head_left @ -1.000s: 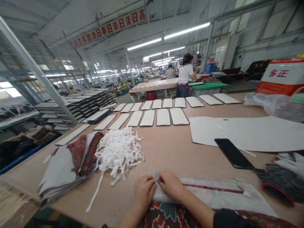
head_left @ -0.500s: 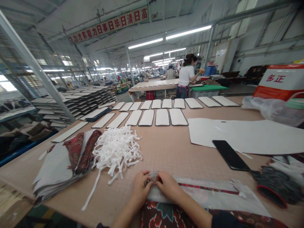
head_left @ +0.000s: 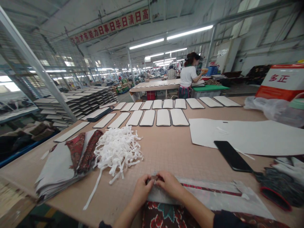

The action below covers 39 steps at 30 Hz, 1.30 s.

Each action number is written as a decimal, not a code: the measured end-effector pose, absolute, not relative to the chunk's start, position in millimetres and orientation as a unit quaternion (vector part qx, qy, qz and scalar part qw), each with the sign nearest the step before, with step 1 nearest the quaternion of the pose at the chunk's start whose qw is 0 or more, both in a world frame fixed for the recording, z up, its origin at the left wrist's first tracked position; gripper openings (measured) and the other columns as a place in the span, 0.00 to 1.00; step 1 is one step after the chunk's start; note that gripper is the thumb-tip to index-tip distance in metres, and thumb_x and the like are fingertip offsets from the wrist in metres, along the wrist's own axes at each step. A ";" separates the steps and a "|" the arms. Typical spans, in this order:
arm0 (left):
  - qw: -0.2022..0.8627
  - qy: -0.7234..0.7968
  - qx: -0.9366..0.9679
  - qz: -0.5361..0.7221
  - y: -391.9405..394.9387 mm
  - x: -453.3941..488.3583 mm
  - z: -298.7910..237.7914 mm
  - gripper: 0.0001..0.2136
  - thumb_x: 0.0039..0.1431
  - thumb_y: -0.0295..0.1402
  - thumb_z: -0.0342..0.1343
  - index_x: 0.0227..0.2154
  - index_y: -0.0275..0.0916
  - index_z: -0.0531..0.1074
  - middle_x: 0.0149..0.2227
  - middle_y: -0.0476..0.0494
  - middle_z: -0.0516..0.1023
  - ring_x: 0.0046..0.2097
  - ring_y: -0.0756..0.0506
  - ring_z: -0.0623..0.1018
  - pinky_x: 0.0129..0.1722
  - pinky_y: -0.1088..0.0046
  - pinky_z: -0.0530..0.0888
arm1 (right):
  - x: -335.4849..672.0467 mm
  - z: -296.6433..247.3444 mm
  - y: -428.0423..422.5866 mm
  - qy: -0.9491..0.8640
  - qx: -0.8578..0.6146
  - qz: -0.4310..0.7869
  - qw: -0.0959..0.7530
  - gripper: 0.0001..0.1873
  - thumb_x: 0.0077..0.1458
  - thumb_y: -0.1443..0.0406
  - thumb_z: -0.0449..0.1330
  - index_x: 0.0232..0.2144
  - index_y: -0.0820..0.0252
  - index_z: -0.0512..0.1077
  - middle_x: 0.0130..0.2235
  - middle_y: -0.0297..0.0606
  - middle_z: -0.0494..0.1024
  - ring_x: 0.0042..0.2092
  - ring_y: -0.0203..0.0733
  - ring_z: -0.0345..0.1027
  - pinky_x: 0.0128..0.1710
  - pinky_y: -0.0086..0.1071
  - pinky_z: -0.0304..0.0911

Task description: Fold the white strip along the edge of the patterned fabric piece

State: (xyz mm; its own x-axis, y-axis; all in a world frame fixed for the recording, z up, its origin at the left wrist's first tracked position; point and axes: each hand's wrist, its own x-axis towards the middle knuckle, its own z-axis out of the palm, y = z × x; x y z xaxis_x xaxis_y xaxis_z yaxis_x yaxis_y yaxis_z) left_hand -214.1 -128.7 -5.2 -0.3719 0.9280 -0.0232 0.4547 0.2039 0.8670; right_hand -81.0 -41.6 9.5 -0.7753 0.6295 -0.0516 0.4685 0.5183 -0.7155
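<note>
Close together at the table's near edge, my left hand (head_left: 143,187) and my right hand (head_left: 168,184) both pinch the far left end of a patterned fabric piece (head_left: 163,215). Its pale backing (head_left: 213,198) faces up, and a dark red folded strip (head_left: 211,189) runs along it to the right. Brown cloth with red and teal flowers hangs toward me below the backing. The exact spot between my fingertips is mostly hidden. Left of my hands lies a heap of white narrow strips (head_left: 120,150).
Pale-backed fabric pieces (head_left: 58,167) are stacked at the left. Rows of white rounded panels (head_left: 163,117) line the far side. A black phone (head_left: 231,155), a large white sheet (head_left: 247,134) and dark gloves (head_left: 280,183) lie at the right. A co-worker (head_left: 187,76) stands beyond.
Both hands stay pinched at the same end of the fabric, with only slight finger movement. The whole view has shifted a little. The co-worker's arm has moved slightly.
</note>
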 end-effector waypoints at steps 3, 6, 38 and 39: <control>0.284 0.719 0.482 0.411 -125.6 -215.6 -8.9 0.06 0.49 0.32 0.50 0.29 0.37 0.69 0.28 0.47 0.73 0.33 0.46 0.72 0.34 0.72 0.66 | -79.4 7.9 -34.6 -0.842 -0.274 0.441 0.149 0.17 0.47 0.73 0.48 0.41 0.59 0.64 0.39 0.38 0.74 0.40 0.36 0.66 0.40 0.27 0.58; 0.271 0.715 0.486 0.423 -123.4 -216.2 -14.9 0.09 0.48 0.31 0.50 0.34 0.37 0.68 0.31 0.47 0.74 0.35 0.47 0.72 0.36 0.72 0.66 | -80.2 5.6 -28.6 -0.868 -0.238 0.405 0.162 0.16 0.45 0.76 0.46 0.35 0.60 0.66 0.35 0.37 0.73 0.37 0.36 0.64 0.38 0.26 0.57; -0.140 0.682 0.714 0.081 -141.0 -197.8 -19.0 0.13 0.55 0.24 0.50 0.44 0.38 0.68 0.35 0.45 0.72 0.37 0.45 0.70 0.38 0.65 0.69 | -105.4 4.9 -19.9 -0.947 -0.238 0.212 0.040 0.12 0.51 0.71 0.47 0.35 0.62 0.69 0.39 0.43 0.72 0.41 0.41 0.63 0.37 0.30 0.56; -0.134 0.687 0.711 0.076 -140.9 -197.7 -18.6 0.13 0.55 0.24 0.50 0.44 0.38 0.68 0.36 0.45 0.72 0.37 0.44 0.70 0.38 0.65 0.69 | -106.0 3.3 -19.1 -0.946 -0.239 0.216 0.041 0.12 0.50 0.72 0.47 0.35 0.62 0.69 0.39 0.42 0.72 0.41 0.41 0.63 0.37 0.30 0.55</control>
State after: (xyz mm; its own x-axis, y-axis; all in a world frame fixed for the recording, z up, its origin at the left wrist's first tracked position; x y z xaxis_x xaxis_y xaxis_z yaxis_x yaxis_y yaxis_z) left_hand -197.7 -140.9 -18.6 0.0454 0.9553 0.2921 0.9961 -0.0213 -0.0854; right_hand -106.0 -19.1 3.3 -0.8824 0.4698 -0.0257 0.4343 0.7924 -0.4284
